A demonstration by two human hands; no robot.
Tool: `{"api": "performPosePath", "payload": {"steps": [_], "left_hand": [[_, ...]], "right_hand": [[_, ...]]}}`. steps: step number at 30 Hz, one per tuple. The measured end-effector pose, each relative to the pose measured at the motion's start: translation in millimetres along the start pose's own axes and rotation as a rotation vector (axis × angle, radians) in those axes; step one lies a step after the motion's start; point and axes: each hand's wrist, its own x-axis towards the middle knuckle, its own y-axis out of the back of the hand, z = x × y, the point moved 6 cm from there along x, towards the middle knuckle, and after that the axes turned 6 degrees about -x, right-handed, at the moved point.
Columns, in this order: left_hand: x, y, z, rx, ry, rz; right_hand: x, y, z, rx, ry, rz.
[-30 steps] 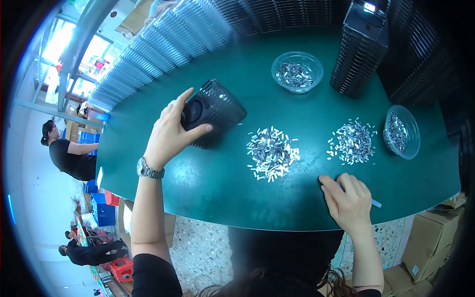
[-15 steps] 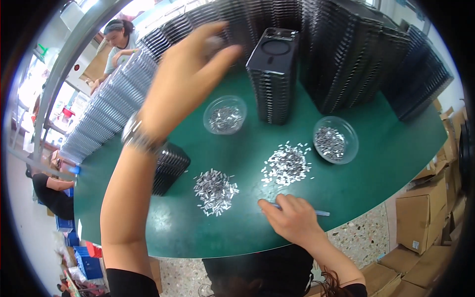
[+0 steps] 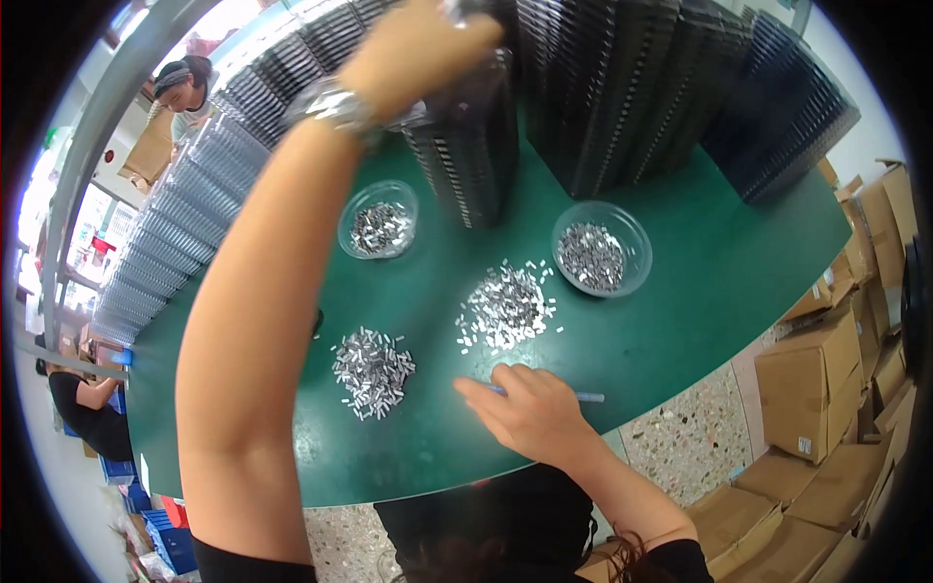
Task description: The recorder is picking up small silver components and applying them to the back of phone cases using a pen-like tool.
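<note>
No word or number can be read here. On the brown cardboard box (image 3: 802, 379) at the right side there is one small white label (image 3: 805, 444), near its lower edge; it seems to carry dark marks, but these are too small for reading.

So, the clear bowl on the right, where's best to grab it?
Probably pinch the right side of the bowl at its rim, coming from the right. It's round and open-topped, so the rim offers an edge, while a pile of loose pieces lies by its lower left and dark stacks stand behind it.
</note>
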Motion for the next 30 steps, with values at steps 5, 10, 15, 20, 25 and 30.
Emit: {"api": "performPosePath", "payload": {"steps": [5,10,15,20,25,30], "left_hand": [[-106,54,-19,-0.733,0.093,-0.071],[-262,24,-47,-0.474,0.310,-0.172],[-382,7,-76,-0.560,0.707,-0.320],[-374,-21,-54,-0.553,0.363,-0.315],[-374,-35,-61,-0.566,0.412,-0.408],[-378,-39,-64,-0.501,0.390,-0.460]], "right_hand": [[2,-2,-5,-0.024,-0.016,0.036],[-8,38,30,-0.020,-0.153,0.048],[48,103,106,-0.233,-0.420,-0.021],[79,79,136,-0.344,-0.351,-0.365],[85,77,141,-0.367,-0.450,-0.450],[83,72,137,-0.270,-0.423,-0.394]]}}
